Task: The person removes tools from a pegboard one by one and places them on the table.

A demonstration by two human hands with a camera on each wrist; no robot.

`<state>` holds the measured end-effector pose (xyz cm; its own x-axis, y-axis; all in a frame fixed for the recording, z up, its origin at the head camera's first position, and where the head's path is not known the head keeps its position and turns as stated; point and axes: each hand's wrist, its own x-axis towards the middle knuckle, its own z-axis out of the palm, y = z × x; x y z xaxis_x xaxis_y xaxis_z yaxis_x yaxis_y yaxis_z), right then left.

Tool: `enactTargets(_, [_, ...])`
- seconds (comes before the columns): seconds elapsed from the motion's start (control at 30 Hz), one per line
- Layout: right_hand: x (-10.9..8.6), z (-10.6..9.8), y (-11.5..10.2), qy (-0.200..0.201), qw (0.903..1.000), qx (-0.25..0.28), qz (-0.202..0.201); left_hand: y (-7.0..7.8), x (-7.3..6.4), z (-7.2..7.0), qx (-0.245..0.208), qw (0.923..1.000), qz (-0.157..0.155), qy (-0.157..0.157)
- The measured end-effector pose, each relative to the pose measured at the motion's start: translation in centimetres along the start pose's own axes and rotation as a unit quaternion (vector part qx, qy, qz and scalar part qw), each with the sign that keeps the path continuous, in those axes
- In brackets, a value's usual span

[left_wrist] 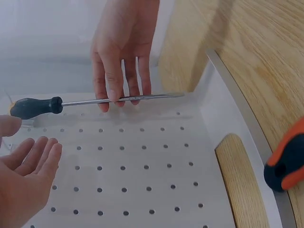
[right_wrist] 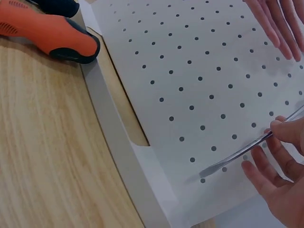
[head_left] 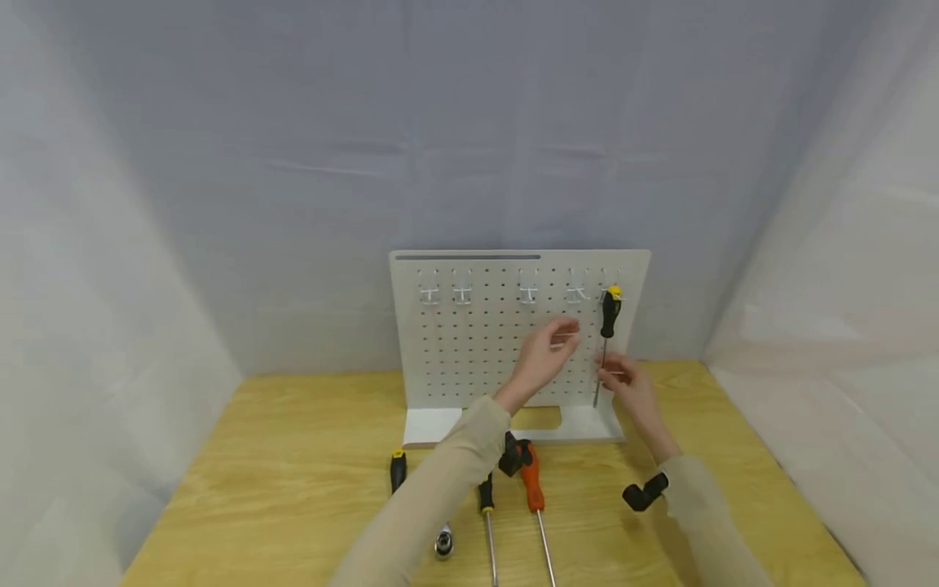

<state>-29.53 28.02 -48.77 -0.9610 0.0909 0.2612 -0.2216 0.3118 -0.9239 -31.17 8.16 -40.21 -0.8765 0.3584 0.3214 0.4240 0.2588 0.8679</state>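
Observation:
A black-and-yellow screwdriver (head_left: pixel 610 316) hangs handle up at the rightmost hook of the white pegboard (head_left: pixel 484 342). Low on its metal shaft (right_wrist: pixel 242 151), my right hand (head_left: pixel 637 393) pinches it between thumb and fingers, just in front of the board. My left hand (head_left: pixel 541 357) is raised left of the screwdriver, fingers relaxed and holding nothing. In the left wrist view, the left palm (left_wrist: pixel 26 178) is close to the screwdriver's handle (left_wrist: pixel 35 108) but apart from it.
Four clear hooks, one of them a hook (head_left: pixel 528 289) near the middle, line the board's upper part. On the wooden table (head_left: pixel 308 456) in front lie an orange screwdriver (head_left: pixel 533 481), black-handled screwdrivers (head_left: pixel 487 493) and a metal socket end (head_left: pixel 443 542), partly under the left sleeve.

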Motion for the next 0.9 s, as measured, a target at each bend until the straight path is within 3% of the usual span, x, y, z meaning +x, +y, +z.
enactTargets(0.2, [-0.9,0.1,0.5,-0.003,0.9985,0.055,-0.004,0.2,1.1,1.0,-0.028,0.9995,0.017,0.003])
enactTargets(0.53, [-1.9,0.4,1.6,-0.039,0.997,0.067,0.002,0.4,3.0,2.7,-0.064,0.9976,0.014,0.022])
enactTargets(0.9, [-2.5,0.6,1.3,-0.022,0.9963,0.082,0.008,1.1,3.3,3.2,-0.066,0.9976,0.015,0.012])
